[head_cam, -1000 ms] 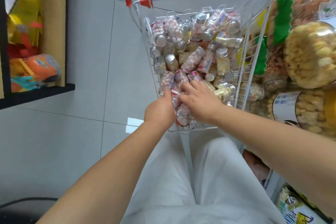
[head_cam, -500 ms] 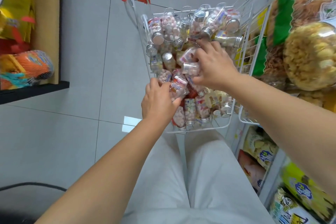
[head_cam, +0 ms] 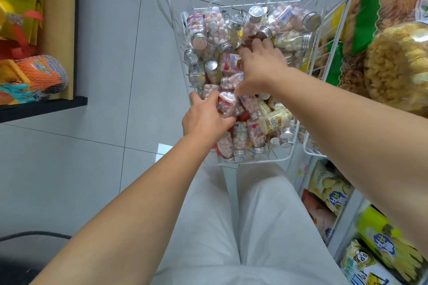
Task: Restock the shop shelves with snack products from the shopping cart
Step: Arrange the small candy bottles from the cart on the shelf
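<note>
A white wire shopping cart (head_cam: 254, 162) with red handle caps stands in front of me, piled with several clear candy bottles (head_cam: 215, 28) that have silver screw caps. My left hand (head_cam: 206, 118) grips one pink-and-white candy bottle (head_cam: 225, 103) at the near left of the pile. Further in, my right hand (head_cam: 259, 65) reaches into the middle of the heap, its fingers curled over a bottle (head_cam: 251, 33) with a red label; its thumb hangs down toward the bottle in my left hand. How firmly the right hand holds cannot be seen.
Shop shelves on the right hold big bags of puffed snacks (head_cam: 398, 62) above and packaged snacks (head_cam: 331, 192) below. A dark shelf (head_cam: 44, 106) on the left carries orange netted goods and yellow boxes. Grey tiled floor lies between. My white trousers (head_cam: 243, 227) are below the cart.
My right hand has moved from the near end of the cart deeper into the pile. My left hand has closed round a bottle and stayed at the near left.
</note>
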Demonstrator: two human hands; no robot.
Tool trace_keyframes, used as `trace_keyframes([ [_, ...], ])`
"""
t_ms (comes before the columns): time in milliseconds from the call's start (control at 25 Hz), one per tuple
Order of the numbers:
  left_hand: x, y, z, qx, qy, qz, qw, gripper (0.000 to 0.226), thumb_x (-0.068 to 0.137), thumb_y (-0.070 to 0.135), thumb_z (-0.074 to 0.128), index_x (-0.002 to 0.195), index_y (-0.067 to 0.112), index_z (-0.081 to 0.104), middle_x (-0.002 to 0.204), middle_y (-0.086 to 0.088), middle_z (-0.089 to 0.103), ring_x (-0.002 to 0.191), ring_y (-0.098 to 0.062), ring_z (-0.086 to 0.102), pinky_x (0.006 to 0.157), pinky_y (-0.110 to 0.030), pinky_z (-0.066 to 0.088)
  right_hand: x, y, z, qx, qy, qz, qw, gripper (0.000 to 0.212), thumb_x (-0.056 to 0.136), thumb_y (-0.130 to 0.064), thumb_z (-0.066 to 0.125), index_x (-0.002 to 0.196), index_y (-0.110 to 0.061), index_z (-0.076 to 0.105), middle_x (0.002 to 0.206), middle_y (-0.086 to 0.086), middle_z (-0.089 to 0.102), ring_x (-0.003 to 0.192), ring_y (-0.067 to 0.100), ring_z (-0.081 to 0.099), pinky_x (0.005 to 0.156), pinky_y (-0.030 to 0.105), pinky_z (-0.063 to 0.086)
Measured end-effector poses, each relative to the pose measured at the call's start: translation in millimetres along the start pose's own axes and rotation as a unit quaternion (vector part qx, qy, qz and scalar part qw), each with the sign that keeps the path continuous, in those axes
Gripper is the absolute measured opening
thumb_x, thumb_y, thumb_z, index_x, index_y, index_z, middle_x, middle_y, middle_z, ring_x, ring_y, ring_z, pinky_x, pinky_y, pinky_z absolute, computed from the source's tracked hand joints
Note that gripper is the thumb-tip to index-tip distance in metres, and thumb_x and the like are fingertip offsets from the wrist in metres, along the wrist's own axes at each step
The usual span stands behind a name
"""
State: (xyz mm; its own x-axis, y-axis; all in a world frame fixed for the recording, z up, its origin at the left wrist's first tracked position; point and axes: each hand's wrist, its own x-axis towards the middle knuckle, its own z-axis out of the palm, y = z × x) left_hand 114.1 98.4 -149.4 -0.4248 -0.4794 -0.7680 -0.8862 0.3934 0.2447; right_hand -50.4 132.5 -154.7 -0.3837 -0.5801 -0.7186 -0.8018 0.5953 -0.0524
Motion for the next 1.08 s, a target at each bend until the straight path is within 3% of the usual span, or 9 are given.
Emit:
trace_keyframes([
  [200,-2,2,5,-0.003,-0.001,-0.003,1.000,0.067,0.083,0.052,0.063,0.142,0.040,0.035,0.125,-0.009,0.049,0.108,-0.033,0.058,0.078,-0.035,0.043,-5,3,7,0.063,0.046,-0.015,0.997,0.065,0.070,-0.045,0.072,0.121,-0.014,0.048,0.122,0.006,0.051,0.122,0.029,0.036,0.099,0.042,0.031],
  [360,0,3,-2,-0.039,0.001,-0.028,0.999,0.067,0.077,0.055,0.061,0.138,0.045,0.038,0.113,-0.003,0.056,0.100,-0.029,0.060,0.075,-0.033,0.045,-23,7,11,0.177,0.090,-0.015,0.980,0.057,0.073,-0.040,0.074,0.121,-0.019,0.050,0.115,-0.003,0.053,0.117,0.022,0.039,0.095,0.038,0.032],
  [440,-5,2,-9,-0.118,0.009,-0.031,0.992,0.057,0.071,0.057,0.058,0.126,0.049,0.045,0.102,0.007,0.066,0.093,-0.022,0.063,0.075,-0.035,0.051,-35,9,11,0.235,0.119,-0.005,0.965,0.055,0.078,-0.027,0.073,0.127,-0.018,0.050,0.119,-0.002,0.055,0.119,0.021,0.041,0.099,0.038,0.035],
  [520,-11,0,-17,-0.265,-0.010,-0.042,0.963,0.053,0.068,0.057,0.061,0.119,0.047,0.052,0.098,0.013,0.069,0.092,-0.016,0.065,0.079,-0.035,0.053,-44,9,8,0.270,0.131,0.017,0.954,0.054,0.084,-0.017,0.069,0.134,-0.015,0.048,0.121,0.003,0.055,0.120,0.023,0.044,0.103,0.040,0.038],
  [600,-15,-7,-24,-0.397,-0.051,-0.053,0.915,0.054,0.072,0.050,0.068,0.124,0.038,0.057,0.108,0.010,0.069,0.100,-0.014,0.066,0.082,-0.033,0.052,-46,9,10,0.273,0.100,0.042,0.956,0.053,0.086,-0.015,0.068,0.134,-0.012,0.045,0.123,0.006,0.053,0.119,0.025,0.046,0.102,0.040,0.040],
  [760,-9,-21,-34,-0.551,-0.115,-0.073,0.823,0.029,0.089,0.028,0.066,0.117,0.026,0.059,0.115,-0.002,0.068,0.104,-0.024,0.068,0.089,-0.041,0.058,-38,-7,27,0.243,0.096,0.061,0.963,0.045,0.086,-0.014,0.067,0.124,-0.014,0.044,0.118,0.007,0.056,0.114,0.028,0.050,0.082,0.039,0.045],
  [880,-7,-26,-34,-0.630,-0.157,-0.085,0.756,0.025,0.094,0.013,0.063,0.117,0.019,0.054,0.112,-0.010,0.063,0.096,-0.027,0.067,0.076,-0.037,0.063,-38,-17,30,0.219,0.134,0.104,0.961,0.043,0.084,-0.006,0.060,0.123,-0.014,0.044,0.113,0.012,0.056,0.108,0.033,0.052,0.075,0.038,0.039],
  [960,-7,-28,-32,-0.640,-0.163,-0.093,0.745,0.028,0.093,0.011,0.066,0.116,0.018,0.052,0.111,-0.013,0.058,0.097,-0.028,0.058,0.067,-0.031,0.062,-45,-18,29,0.296,0.136,0.128,0.937,0.044,0.082,-0.007,0.063,0.121,-0.017,0.045,0.107,0.011,0.056,0.097,0.030,0.055,0.071,0.036,0.043],
  [1080,-11,-23,-39,-0.668,-0.165,-0.103,0.719,0.028,0.092,0.010,0.067,0.115,0.018,0.053,0.107,-0.013,0.064,0.088,-0.025,0.066,0.065,-0.028,0.060,-77,-10,10,0.502,0.118,0.131,0.847,0.043,0.082,-0.015,0.073,0.115,-0.021,0.045,0.093,0.000,0.060,0.074,0.015,0.059,0.057,0.034,0.047],
])
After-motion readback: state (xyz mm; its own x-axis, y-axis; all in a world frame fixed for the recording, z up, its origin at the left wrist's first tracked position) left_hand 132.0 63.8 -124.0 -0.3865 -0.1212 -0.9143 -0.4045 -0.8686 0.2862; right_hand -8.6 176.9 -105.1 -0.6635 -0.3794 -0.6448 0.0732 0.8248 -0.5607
